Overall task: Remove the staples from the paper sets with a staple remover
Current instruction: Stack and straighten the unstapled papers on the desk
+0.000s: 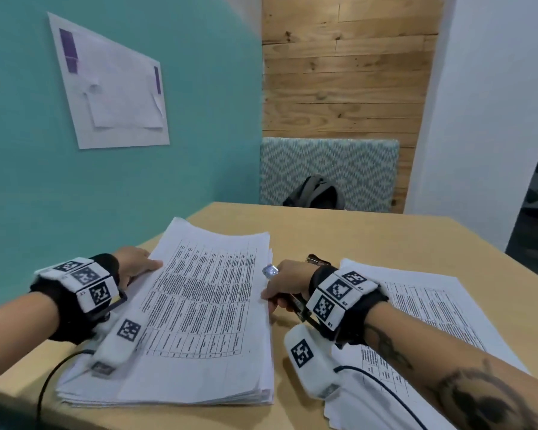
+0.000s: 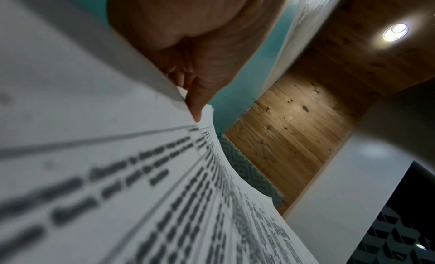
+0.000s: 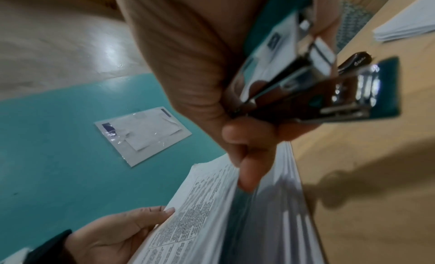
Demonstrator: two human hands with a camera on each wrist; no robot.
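Judging by the layout, plenty's left: the left hand (image 1: 134,264) lies flat on the big paper stack (image 1: 199,321), the right hand (image 1: 288,285) grips the staple remover (image 3: 313,93) while thumbing its edge, and a smaller pile (image 1: 416,321) sits beside.

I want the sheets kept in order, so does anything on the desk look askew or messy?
Mildly. The big paper stack between the left hand and right hand lies at an angle to the table edge, its sheets fanned unevenly at the near edge. The second stack under the right forearm is skewed too. Nothing looks torn or spilled.
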